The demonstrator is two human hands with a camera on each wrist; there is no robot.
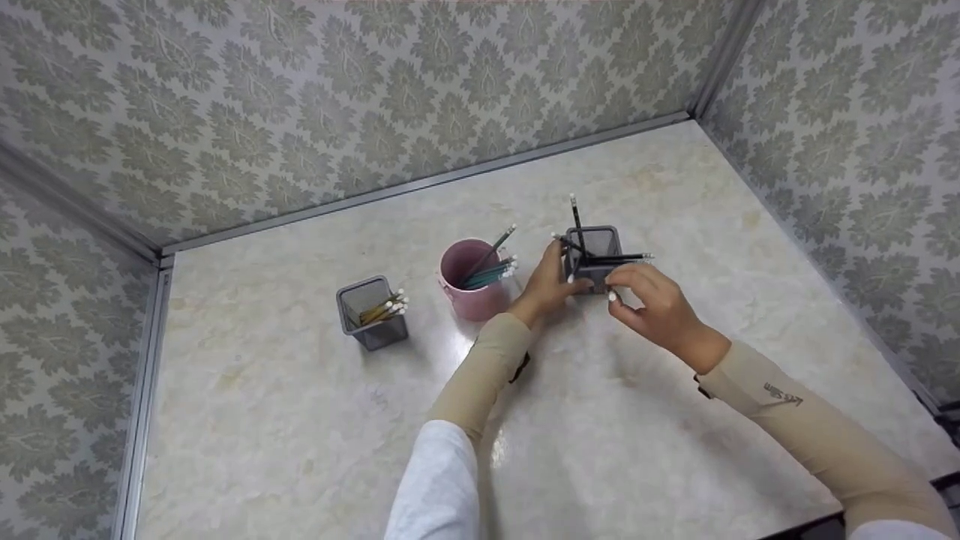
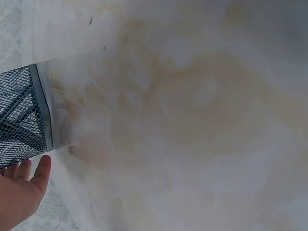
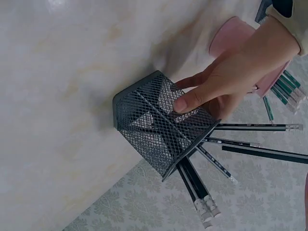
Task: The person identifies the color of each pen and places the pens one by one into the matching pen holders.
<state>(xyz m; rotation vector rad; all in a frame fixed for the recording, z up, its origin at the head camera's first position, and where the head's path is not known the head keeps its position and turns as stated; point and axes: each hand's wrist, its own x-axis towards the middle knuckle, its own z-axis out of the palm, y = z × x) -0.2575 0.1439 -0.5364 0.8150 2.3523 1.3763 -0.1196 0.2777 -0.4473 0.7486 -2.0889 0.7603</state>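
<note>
In the head view, my left hand (image 1: 546, 289) holds a dark mesh pencil cup (image 1: 604, 238) at its near left corner. The right wrist view shows the thumb (image 3: 192, 98) pressed on one mesh wall, with the other fingers round the adjoining side. Several black pencils (image 3: 198, 190) with white erasers lean out of this cup in different directions. My right hand (image 1: 656, 304) is close by its near right side, pinching a black pencil (image 3: 269, 154) between thumb and fingertips. That pencil's white eraser end (image 1: 612, 295) shows at the thumb; the hand hides much of its shaft.
Left of my left hand stands a pink bucket (image 1: 480, 304) with green pencils (image 1: 487, 276). Farther left is another mesh cup (image 1: 384, 335) holding yellowish pencils (image 1: 382, 310). Patterned wall panels (image 1: 450, 97) border the marbled table (image 1: 300, 427) at the back and sides.
</note>
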